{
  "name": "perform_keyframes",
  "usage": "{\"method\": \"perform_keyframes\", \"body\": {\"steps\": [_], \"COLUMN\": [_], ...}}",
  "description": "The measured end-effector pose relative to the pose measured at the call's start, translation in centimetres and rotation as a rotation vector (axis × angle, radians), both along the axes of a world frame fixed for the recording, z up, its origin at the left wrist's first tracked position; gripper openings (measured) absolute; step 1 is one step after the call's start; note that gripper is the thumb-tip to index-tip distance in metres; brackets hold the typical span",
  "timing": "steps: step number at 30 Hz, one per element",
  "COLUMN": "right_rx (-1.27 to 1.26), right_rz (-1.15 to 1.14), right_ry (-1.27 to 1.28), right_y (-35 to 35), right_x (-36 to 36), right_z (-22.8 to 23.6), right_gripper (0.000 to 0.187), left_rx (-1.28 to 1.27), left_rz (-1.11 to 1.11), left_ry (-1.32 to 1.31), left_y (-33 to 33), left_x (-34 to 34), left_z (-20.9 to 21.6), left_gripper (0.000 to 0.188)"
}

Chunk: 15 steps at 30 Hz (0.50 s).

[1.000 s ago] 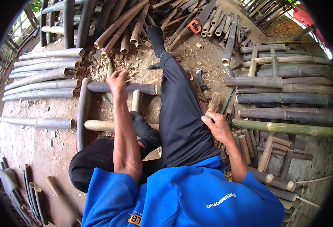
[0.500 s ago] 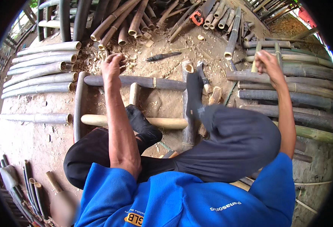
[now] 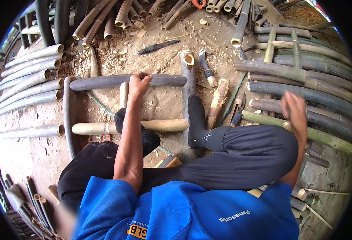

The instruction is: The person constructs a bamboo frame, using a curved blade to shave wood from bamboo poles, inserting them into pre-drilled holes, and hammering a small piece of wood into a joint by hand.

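A bamboo frame lies on the ground before me, with a dark upper rail [image 3: 98, 83], a pale lower rail [image 3: 90, 128] and a short pale crosspiece [image 3: 124, 95] between them. My left hand [image 3: 139, 85] is closed in a fist over the upper rail, right of the crosspiece. Whether it touches the rail or holds anything is hidden. Out to the right, my right hand [image 3: 294, 108] is smeared by motion near a green bamboo pole [image 3: 264, 119]. My right foot [image 3: 198, 120], in a black sock, rests against the thick right post [image 3: 189, 76]; the other foot is by the lower rail.
A knife with a wrapped dark handle [image 3: 158, 47] lies beyond the frame among wood shavings. Near the right post are a curved-bladed tool [image 3: 206, 68] and a split wood block [image 3: 217, 102]. Bamboo poles are laid out at left [image 3: 32, 74] and right [image 3: 308, 94], with more piled at the back.
My left hand has moved right along the upper rail and curled tighter. My right hand has come down closer to my knee. My right foot has shifted nearer to me; the view has tilted.
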State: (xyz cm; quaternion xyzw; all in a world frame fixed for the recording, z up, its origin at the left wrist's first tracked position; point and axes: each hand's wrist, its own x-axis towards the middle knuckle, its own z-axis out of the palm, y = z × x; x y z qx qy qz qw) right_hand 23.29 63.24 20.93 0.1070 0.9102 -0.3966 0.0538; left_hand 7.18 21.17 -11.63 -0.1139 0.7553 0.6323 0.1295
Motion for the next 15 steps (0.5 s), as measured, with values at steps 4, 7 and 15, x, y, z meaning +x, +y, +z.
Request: {"method": "perform_keyframes", "body": {"steps": [4, 7, 15], "right_rx": [0.053, 0.205, 0.221], "right_rz": [-0.008, 0.098, -0.221], "right_ry": [0.156, -0.117, 0.2], "right_y": [-4.6, -10.3, -18.0], "right_x": [12.7, 18.0, 18.7], "right_z": [6.0, 6.1, -0.6], "right_gripper": [0.043, 0.041, 0.04], "left_rx": [0.297, 0.342, 0.617], "left_rz": [0.082, 0.21, 0.423], "left_ry": [-0.119, -0.119, -0.071], "left_y": [0.0, -1.0, -2.1], "left_x": [1.2, 1.7, -1.0], "left_z": [2.5, 3.4, 5.0], "left_gripper": [0.019, 0.017, 0.011]}}
